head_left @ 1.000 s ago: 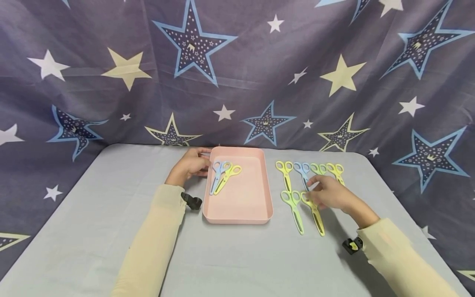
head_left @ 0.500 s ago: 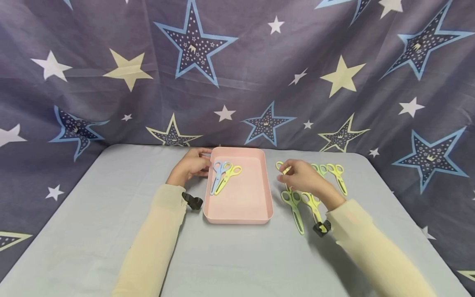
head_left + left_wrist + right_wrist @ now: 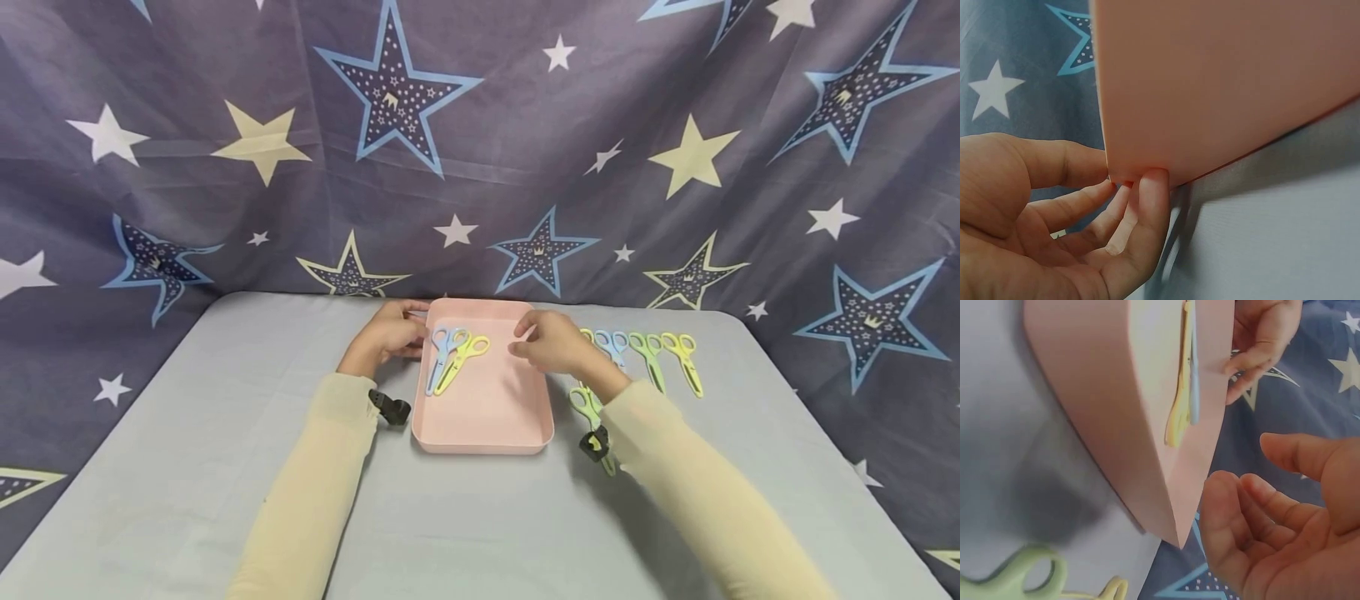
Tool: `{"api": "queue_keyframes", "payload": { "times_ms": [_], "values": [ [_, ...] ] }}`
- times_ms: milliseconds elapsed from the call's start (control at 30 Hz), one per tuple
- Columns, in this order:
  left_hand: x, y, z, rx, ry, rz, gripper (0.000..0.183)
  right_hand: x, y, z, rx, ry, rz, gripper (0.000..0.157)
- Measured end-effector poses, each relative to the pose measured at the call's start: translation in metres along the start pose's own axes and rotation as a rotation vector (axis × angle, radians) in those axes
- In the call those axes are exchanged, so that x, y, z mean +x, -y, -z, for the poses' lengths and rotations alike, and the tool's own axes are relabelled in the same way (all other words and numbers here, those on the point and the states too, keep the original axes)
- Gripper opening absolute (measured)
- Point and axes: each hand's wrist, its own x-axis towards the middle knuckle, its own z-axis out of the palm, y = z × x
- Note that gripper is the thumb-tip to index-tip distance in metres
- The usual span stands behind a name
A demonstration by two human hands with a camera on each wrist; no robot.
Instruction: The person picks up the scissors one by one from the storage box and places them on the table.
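A shallow pink tray [image 3: 483, 446] lies on the table in the head view. Inside, at its left, a pair of blue scissors [image 3: 441, 367] and a pair of yellow scissors [image 3: 459, 367] overlap. My left hand [image 3: 390, 335] holds the tray's far left side; in the left wrist view its thumb meets the rim and curved fingers touch the outer wall. Over the right rim hovers my right hand [image 3: 555, 342]. The right wrist view shows that hand [image 3: 1279, 525] with nothing in it, thumb and fingers apart, beside the tray's corner.
Right of the tray lie several scissors: blue scissors [image 3: 613, 342], green scissors [image 3: 649, 357], yellow scissors [image 3: 682, 357] and, nearer, light green scissors [image 3: 583, 402] partly behind my right wrist. A dark star-patterned curtain [image 3: 480, 192] stands behind the grey tablecloth [image 3: 450, 533].
My right hand has moved left from above the scissors to the tray's right rim, carrying nothing. The left hand and the tray stay in place.
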Motion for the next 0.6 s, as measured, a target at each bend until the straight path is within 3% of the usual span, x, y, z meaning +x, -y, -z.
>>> {"api": "queue_keyframes", "payload": {
  "times_ms": [600],
  "values": [
    [-0.001,-0.001,0.000,0.000,0.004,-0.014,0.061,0.045,0.024,-0.029,-0.133,-0.054,0.043,0.025]
  ]
}}
